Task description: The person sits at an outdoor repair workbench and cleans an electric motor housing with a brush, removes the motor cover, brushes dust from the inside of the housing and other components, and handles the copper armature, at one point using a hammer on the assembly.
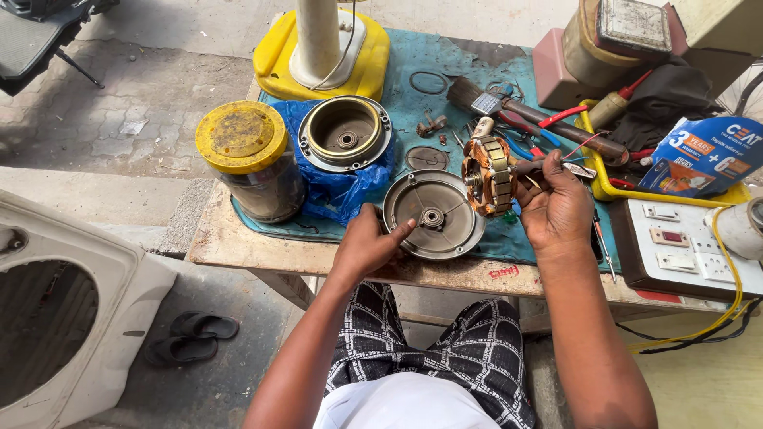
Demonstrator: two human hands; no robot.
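Two bare hands are working over a worn wooden counter (238, 242) covered with a teal mat (469, 71). The left hand (367, 242) is resting at the near-left rim of a round grey metal motor end cover (433, 213), which is lying flat near the front edge of the counter with its central bearing hole facing up; the index finger is stretching onto the cover's face while the other fingers are curling loosely, grasping nothing. The right hand (556, 208) is holding a copper-wound motor stator with a laminated steel core (489, 175) just above and to the right of the cover, its fingers clenched around the stator's right side, with thin red leads (584, 145) trailing from it. Behind the cover, a second round metal housing shaped like a shallow cup (346, 131) is sitting on a crumpled blue plastic bag (334, 195). Left of that, a glass jar with a dirty yellow lid (248, 159) is standing upright. At the back, a yellow fan base with a white column (322, 52) is standing. A paint brush with a dark wooden handle (517, 107) is lying to the right, near a yellow tray (612, 187) of tools, and a white switchboard (687, 246) is sitting at the right edge.
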